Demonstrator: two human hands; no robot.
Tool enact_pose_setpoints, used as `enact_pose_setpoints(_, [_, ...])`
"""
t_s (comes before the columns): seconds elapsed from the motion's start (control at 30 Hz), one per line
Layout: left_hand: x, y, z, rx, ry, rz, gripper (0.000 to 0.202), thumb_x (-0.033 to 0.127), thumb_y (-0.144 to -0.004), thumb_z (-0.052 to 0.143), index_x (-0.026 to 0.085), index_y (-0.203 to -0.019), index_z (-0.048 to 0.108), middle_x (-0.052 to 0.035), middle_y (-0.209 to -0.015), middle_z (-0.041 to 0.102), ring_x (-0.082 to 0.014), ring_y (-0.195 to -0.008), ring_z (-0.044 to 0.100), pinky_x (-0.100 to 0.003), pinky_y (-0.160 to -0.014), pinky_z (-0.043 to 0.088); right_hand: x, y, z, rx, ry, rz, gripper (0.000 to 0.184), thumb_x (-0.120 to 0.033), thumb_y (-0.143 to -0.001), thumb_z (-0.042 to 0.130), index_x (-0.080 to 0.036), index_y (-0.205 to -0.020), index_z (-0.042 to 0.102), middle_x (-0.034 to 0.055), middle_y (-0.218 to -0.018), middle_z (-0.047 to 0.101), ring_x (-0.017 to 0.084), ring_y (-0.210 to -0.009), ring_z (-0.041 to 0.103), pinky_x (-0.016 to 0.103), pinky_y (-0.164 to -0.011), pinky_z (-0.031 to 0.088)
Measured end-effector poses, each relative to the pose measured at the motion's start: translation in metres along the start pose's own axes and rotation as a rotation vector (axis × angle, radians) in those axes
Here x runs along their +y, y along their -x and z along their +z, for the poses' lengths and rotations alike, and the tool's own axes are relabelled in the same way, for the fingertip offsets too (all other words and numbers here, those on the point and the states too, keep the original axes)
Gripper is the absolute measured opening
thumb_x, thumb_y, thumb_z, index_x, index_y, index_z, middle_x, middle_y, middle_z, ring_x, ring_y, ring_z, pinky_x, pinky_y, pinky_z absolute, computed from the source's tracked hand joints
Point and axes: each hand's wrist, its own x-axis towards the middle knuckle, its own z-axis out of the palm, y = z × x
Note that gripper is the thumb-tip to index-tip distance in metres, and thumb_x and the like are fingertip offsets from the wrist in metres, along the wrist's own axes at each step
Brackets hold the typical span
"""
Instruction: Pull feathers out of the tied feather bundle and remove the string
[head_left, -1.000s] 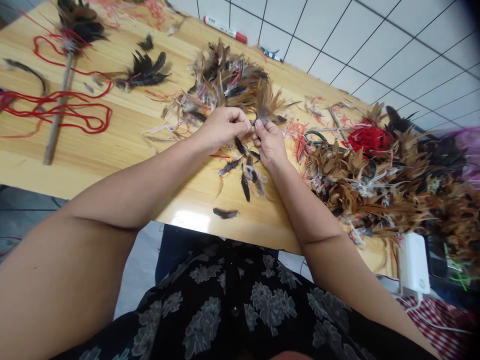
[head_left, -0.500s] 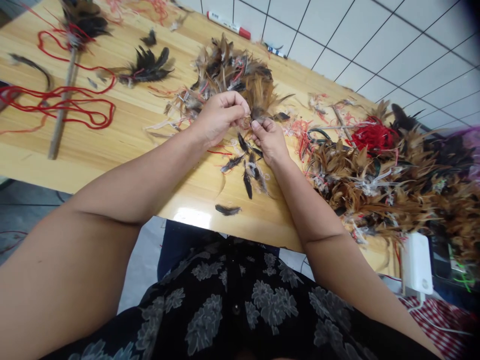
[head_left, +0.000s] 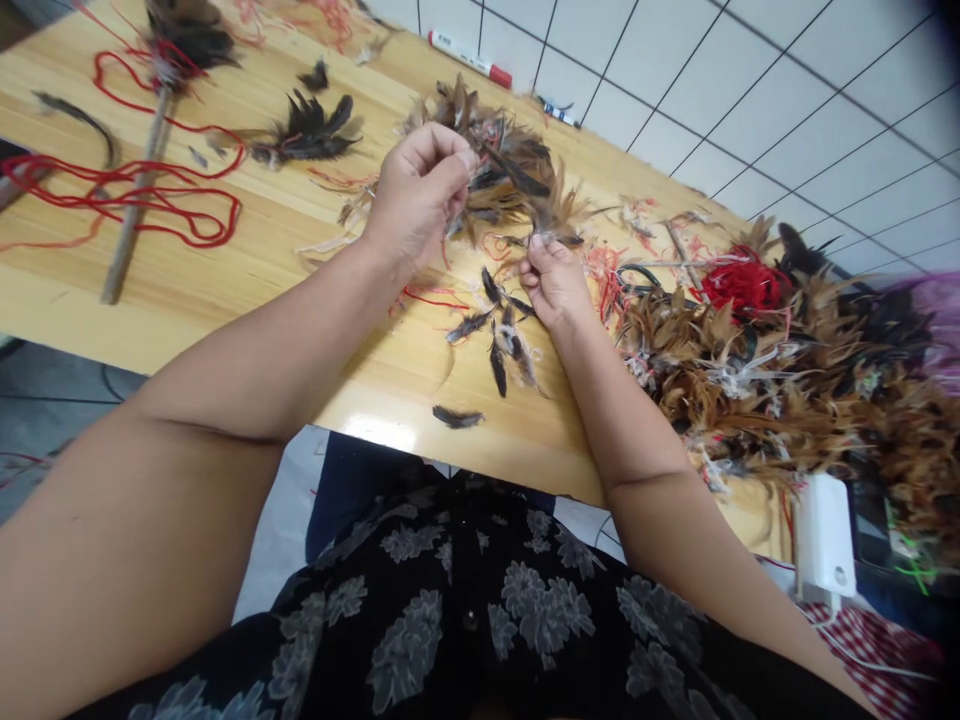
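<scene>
My left hand (head_left: 421, 195) is raised over the table, thumb and fingers pinched on the end of a dark feather (head_left: 519, 174) that points right. Lower and to the right, my right hand (head_left: 556, 282) closes its fingertips around the base of a small bunch of brown feathers (head_left: 556, 212). Behind both hands lies a pile of brown feather bunches (head_left: 487, 208), partly hidden by my left hand. Several loose dark feathers (head_left: 497, 368) rest on the wood between my forearms.
Red cord (head_left: 202, 240) loops across a stick (head_left: 135, 220) topped with dark feathers at left. A black feather bunch (head_left: 315, 130) lies nearby. At right are a large feather heap (head_left: 795, 370), red string (head_left: 742, 282) and a white power adapter (head_left: 825, 535). Markers (head_left: 469, 58) line the tiled wall.
My hands have moved apart. The left has risen up and left with the dark feather; the right has shifted slightly right with the brown bunch. The view has turned a little.
</scene>
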Motion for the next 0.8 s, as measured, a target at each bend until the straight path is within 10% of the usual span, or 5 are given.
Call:
enact_pose_setpoints(0.27, [-0.019, -0.008, -0.013, 0.027, -0.233, 0.026, 0.030, 0.009, -0.107, 0.082, 0.020, -0.093, 0.058, 0.0060, -0.075, 0.055, -0.0131, -0.085, 0.042, -0.032, -0.083, 0.034, -0.008, 0.004, 0.003, 0.051, -0.079, 0.011, 0.051, -0.035, -0.093, 0.099, -0.023, -0.086, 0.050, -0.0115, -0.068, 0.051, 0.002, -0.055, 0.046, 0.013, -0.048, 0.034])
enact_pose_setpoints(0.4, [-0.019, -0.006, -0.019, -0.021, -0.396, 0.045, 0.031, -0.001, -0.082, 0.089, 0.020, -0.090, 0.067, 0.0014, -0.091, 0.065, -0.0157, -0.089, 0.053, -0.034, -0.089, 0.041, -0.006, 0.004, 0.003, 0.060, -0.088, 0.009, 0.044, -0.028, -0.097, 0.094, -0.023, -0.086, 0.052, -0.0116, -0.068, 0.051, 0.002, -0.055, 0.045, 0.013, -0.048, 0.033])
enact_pose_setpoints(0.8, [-0.028, 0.014, 0.006, -0.292, -0.147, -0.176, 0.023, 0.016, -0.079, 0.095, 0.018, -0.076, 0.072, 0.0002, -0.072, 0.068, -0.0157, -0.073, 0.063, -0.027, -0.075, 0.050, 0.005, 0.010, 0.007, -0.098, 0.140, -0.083, 0.048, -0.044, -0.088, 0.102, -0.020, -0.076, 0.063, -0.0088, -0.060, 0.057, 0.004, -0.055, 0.042, 0.017, -0.052, 0.032])
